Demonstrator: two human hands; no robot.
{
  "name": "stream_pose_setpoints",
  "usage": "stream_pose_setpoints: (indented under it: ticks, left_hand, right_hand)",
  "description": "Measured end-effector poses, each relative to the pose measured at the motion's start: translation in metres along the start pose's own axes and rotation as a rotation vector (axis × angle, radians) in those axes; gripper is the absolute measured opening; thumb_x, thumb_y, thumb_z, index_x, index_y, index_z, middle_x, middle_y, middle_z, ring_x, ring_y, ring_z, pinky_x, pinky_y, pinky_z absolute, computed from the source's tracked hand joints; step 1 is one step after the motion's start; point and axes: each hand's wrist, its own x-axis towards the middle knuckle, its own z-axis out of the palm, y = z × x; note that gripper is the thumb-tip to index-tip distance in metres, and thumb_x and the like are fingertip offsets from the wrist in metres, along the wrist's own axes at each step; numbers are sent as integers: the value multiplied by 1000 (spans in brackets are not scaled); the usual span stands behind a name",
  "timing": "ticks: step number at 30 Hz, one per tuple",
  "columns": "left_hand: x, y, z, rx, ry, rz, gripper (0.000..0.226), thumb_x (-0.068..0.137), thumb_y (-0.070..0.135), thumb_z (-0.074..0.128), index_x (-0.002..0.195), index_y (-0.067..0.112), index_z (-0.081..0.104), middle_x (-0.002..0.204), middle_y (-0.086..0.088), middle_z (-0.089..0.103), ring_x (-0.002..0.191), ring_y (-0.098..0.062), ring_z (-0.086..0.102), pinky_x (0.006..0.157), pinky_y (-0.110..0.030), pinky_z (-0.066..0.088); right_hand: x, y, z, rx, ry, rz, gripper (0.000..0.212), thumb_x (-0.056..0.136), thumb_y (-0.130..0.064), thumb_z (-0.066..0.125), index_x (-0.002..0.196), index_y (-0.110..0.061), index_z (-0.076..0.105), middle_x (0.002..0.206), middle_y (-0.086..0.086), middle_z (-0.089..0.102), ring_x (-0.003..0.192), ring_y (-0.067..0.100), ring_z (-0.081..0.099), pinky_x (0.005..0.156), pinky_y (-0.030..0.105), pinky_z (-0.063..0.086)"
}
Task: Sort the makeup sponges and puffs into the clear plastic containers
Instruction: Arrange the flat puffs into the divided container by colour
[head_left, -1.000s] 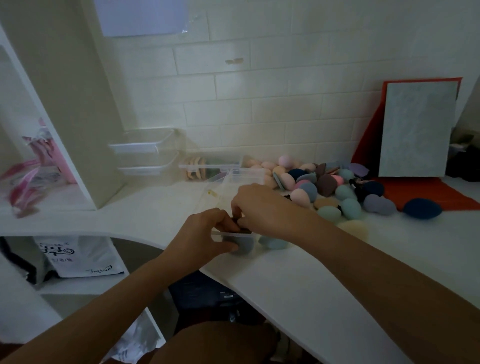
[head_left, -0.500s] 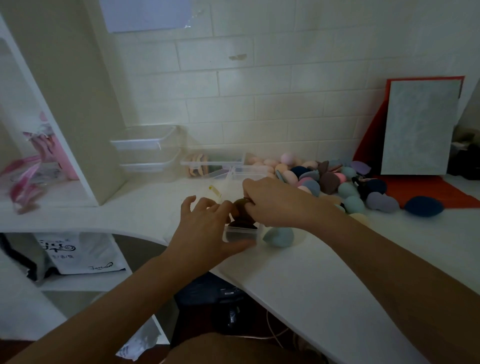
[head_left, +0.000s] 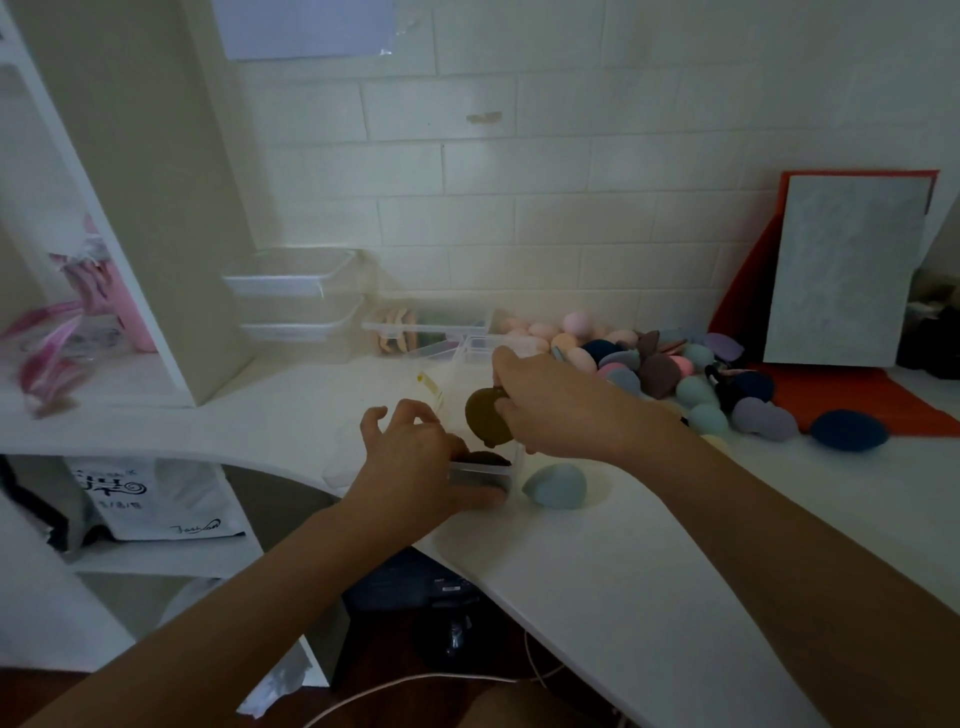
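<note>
I'm watching the right hand (head_left: 561, 405) pinch a brown sponge (head_left: 485, 423) by its upper edge, and the sponge hangs right over the mouth of the small clear box (head_left: 501, 470), its lower end about level with the rim. The left hand (head_left: 415, 462) grips that box, thumb laid along the front wall and fingers curled over the left side. One dark sponge (head_left: 485, 460) lies inside already. The box sits close to the counter (head_left: 649, 571) where its front edge curves away, so there's little room on the near side. A teal sponge (head_left: 556, 486) lies just beside the box on the right, apart from it. Right of that, the counter runs bare toward me. The pile (head_left: 649, 358) of loose sponges crowds the back right, near the wall, and reaches the red sheet (head_left: 852, 400). At back left, two stacked tubs (head_left: 296, 291) stand against the shelf upright (head_left: 156, 208), with a puff tray (head_left: 415, 332) just beside them.
</note>
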Motion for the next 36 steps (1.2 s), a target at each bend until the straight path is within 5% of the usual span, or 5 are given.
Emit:
stream_pose_setpoints:
  ticks: [12, 16, 22, 27, 36]
  left_hand:
    - [7, -1, 5, 75, -2, 63, 59, 74, 75, 42, 113, 35, 62, 109, 7, 58, 128, -16, 21, 105, -42, -4]
    - [2, -9, 13, -9, 125, 125, 86, 53, 81, 15, 111, 39, 62, 110, 13, 59, 128, -15, 25, 105, -41, 0]
    - [0, -13, 22, -118, 271, 154, 74, 59, 78, 29, 103, 34, 69, 101, 9, 65, 119, -21, 39, 96, -35, 10]
    - [2, -15, 31, -86, 384, 191, 51, 63, 70, 43, 79, 33, 74, 80, 3, 54, 88, -23, 48, 76, -41, 34]
    - [0, -15, 37, -88, 439, 190, 48, 69, 64, 45, 82, 28, 73, 87, -2, 53, 88, -16, 35, 76, -39, 36]
  right_hand:
    - [5, -3, 5, -191, -49, -79, 26, 99, -15, 39, 117, -4, 54, 98, 7, 47, 85, 14, 38, 58, 17, 31]
    - [7, -7, 13, -250, 14, -85, 17, 97, -17, 41, 87, -7, 51, 92, 2, 43, 81, 14, 38, 59, 21, 30]
    - [12, -1, 14, -195, 21, -197, 15, 85, -19, 58, 83, -11, 70, 75, 3, 62, 64, 14, 49, 50, 21, 31]
    - [13, -5, 20, -283, -7, -156, 20, 88, -14, 54, 69, -17, 55, 55, -3, 37, 48, 9, 31, 45, 22, 21]
    - [49, -25, 10, -481, -391, -104, 5, 88, -13, 60, 86, -9, 59, 72, 0, 47, 73, 14, 50, 78, 30, 44]
